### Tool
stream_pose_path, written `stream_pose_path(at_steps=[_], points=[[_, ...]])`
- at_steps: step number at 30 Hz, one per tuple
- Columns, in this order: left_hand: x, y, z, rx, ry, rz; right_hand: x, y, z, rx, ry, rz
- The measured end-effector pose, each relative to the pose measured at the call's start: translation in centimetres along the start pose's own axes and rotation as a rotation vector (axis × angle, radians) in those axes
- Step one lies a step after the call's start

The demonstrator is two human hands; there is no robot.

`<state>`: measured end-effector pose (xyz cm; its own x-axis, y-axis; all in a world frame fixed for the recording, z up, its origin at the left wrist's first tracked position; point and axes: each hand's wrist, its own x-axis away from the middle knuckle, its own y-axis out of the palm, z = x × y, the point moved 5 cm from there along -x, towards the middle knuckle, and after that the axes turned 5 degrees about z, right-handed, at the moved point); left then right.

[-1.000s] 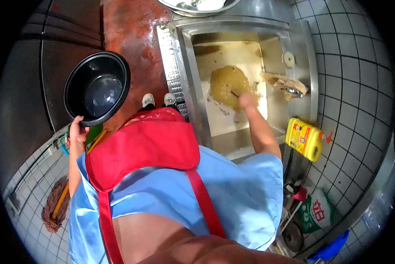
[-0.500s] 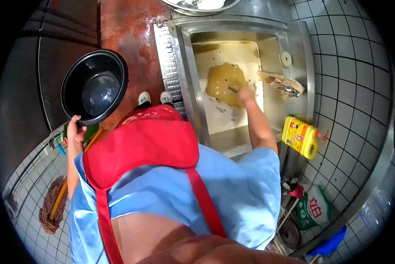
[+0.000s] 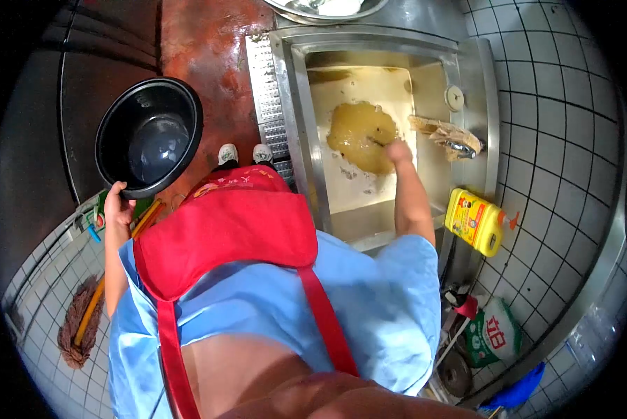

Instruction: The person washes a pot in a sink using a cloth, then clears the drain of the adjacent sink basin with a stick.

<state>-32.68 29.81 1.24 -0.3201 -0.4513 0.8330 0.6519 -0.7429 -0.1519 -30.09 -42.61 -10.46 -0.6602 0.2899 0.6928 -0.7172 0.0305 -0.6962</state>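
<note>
My left hand (image 3: 118,204) grips the rim of a black plastic basin (image 3: 111,129), which is tilted and holds nothing that I can see. Over the metal sink (image 3: 296,140), my right hand (image 3: 398,151) is closed, and a short, thin dark piece sticks out from it; its kind is too small to make out. Below that hand, murky yellow-brown water (image 3: 352,133) pools on the pale sink bottom, with dark bits scattered around it. A brown cloth (image 3: 428,126) hangs by the tap (image 3: 465,147) at the sink's right side.
A yellow bottle (image 3: 467,218) with an orange pump stands against the tiled wall. A metal bowl (image 3: 292,14) sits beyond the sink. At lower right are a green-and-white bag (image 3: 493,332) and a blue object (image 3: 519,387). A mop (image 3: 79,325) leans at lower left.
My right hand has shifted slightly down and to the right over the sink. My left hand still holds the basin in nearly the same place.
</note>
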Motion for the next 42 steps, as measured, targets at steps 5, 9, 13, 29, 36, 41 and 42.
stream_pose_path(at_steps=[5, 9, 13, 29, 36, 41, 42], points=[[1.7, 1.0, 0.2, 0.002, 0.021, 0.029, -2.3, -0.6, 0.5, -0.105, 0.069, 0.035], [1.4, 1.3, 0.1, -0.023, -0.037, 0.037, 0.9, -3.5, 0.8, -0.171, 0.081, 0.179], [1.2, 1.3, 0.0, -0.008, 0.08, 0.017, -1.6, -0.6, 1.0, -0.14, 0.112, 0.054], [-0.3, 0.9, -0.1, 0.021, 0.046, 0.007, 1.2, -2.2, 1.3, -0.184, 0.119, 0.167], [0.4, 1.2, 0.3, 0.064, 0.085, 0.041, -0.1, -1.0, 2.4, -0.155, 0.134, 0.069], [1.1, 1.2, 0.6, -0.024, 0.023, -0.023, 0.3, 0.2, 1.4, -0.119, 0.151, 0.081], [0.4, 1.2, 0.7, -0.02, 0.031, -0.045, -0.5, -1.2, 2.5, -0.214, 0.249, 0.098]])
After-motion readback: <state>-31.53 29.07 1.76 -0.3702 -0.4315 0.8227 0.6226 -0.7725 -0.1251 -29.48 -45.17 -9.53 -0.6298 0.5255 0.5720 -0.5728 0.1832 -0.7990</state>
